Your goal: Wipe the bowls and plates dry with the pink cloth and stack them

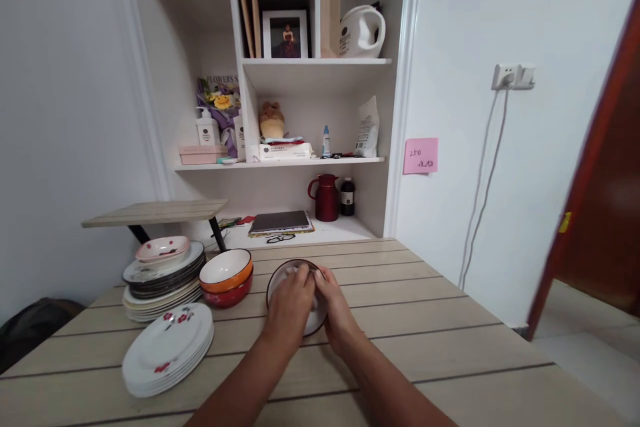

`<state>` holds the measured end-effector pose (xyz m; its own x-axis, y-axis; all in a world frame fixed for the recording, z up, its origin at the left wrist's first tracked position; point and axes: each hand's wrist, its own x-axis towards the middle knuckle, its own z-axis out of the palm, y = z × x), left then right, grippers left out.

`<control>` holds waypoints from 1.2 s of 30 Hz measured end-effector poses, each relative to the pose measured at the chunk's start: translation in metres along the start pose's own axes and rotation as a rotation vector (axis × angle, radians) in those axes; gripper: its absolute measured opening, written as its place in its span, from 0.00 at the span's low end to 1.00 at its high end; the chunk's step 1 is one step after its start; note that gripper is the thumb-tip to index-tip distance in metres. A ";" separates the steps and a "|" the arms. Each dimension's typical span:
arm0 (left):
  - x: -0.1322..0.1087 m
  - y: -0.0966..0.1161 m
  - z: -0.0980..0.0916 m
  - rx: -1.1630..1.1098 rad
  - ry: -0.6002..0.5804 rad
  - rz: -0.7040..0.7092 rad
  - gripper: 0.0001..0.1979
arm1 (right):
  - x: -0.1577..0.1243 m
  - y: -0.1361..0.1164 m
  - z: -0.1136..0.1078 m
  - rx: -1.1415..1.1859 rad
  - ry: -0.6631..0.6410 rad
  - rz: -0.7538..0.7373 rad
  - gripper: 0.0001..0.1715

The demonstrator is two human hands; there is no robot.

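Observation:
A small white plate with a dark rim (280,275) lies on the wooden table (430,320) in front of me. My left hand (290,303) rests on top of it, fingers curled over its surface. My right hand (334,303) grips the plate's right edge, fingers bent round the rim. Both hands touch each other over the plate, hiding most of it.
To the left stand two stacked bowls, orange over red (226,277), a tall pile of plates topped by a pink dish (163,270), and a stack of white flowered plates (167,347). Behind are a small raised shelf (155,212) and a wall cabinet with a red jug (326,197).

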<state>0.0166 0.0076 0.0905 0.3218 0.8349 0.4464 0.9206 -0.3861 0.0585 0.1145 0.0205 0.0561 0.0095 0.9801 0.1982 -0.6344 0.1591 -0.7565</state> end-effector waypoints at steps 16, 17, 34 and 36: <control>-0.008 -0.001 0.021 -1.105 -0.096 -0.508 0.10 | -0.004 0.010 0.000 -0.047 -0.007 0.070 0.24; -0.005 0.001 0.024 -1.223 -0.059 -0.559 0.11 | -0.004 0.011 0.001 -0.041 -0.009 0.063 0.23; -0.050 -0.003 0.034 -2.078 -0.008 -0.830 0.12 | 0.085 -0.029 -0.093 -0.198 0.470 -0.046 0.14; -0.053 -0.001 0.046 -2.079 -0.056 -0.830 0.14 | 0.103 -0.036 -0.106 -0.257 0.437 -0.105 0.16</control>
<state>0.0087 -0.0185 0.0256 0.1445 0.9724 -0.1832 -0.6215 0.2333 0.7479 0.2203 0.1281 0.0380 0.4199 0.9065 0.0440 -0.4029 0.2297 -0.8860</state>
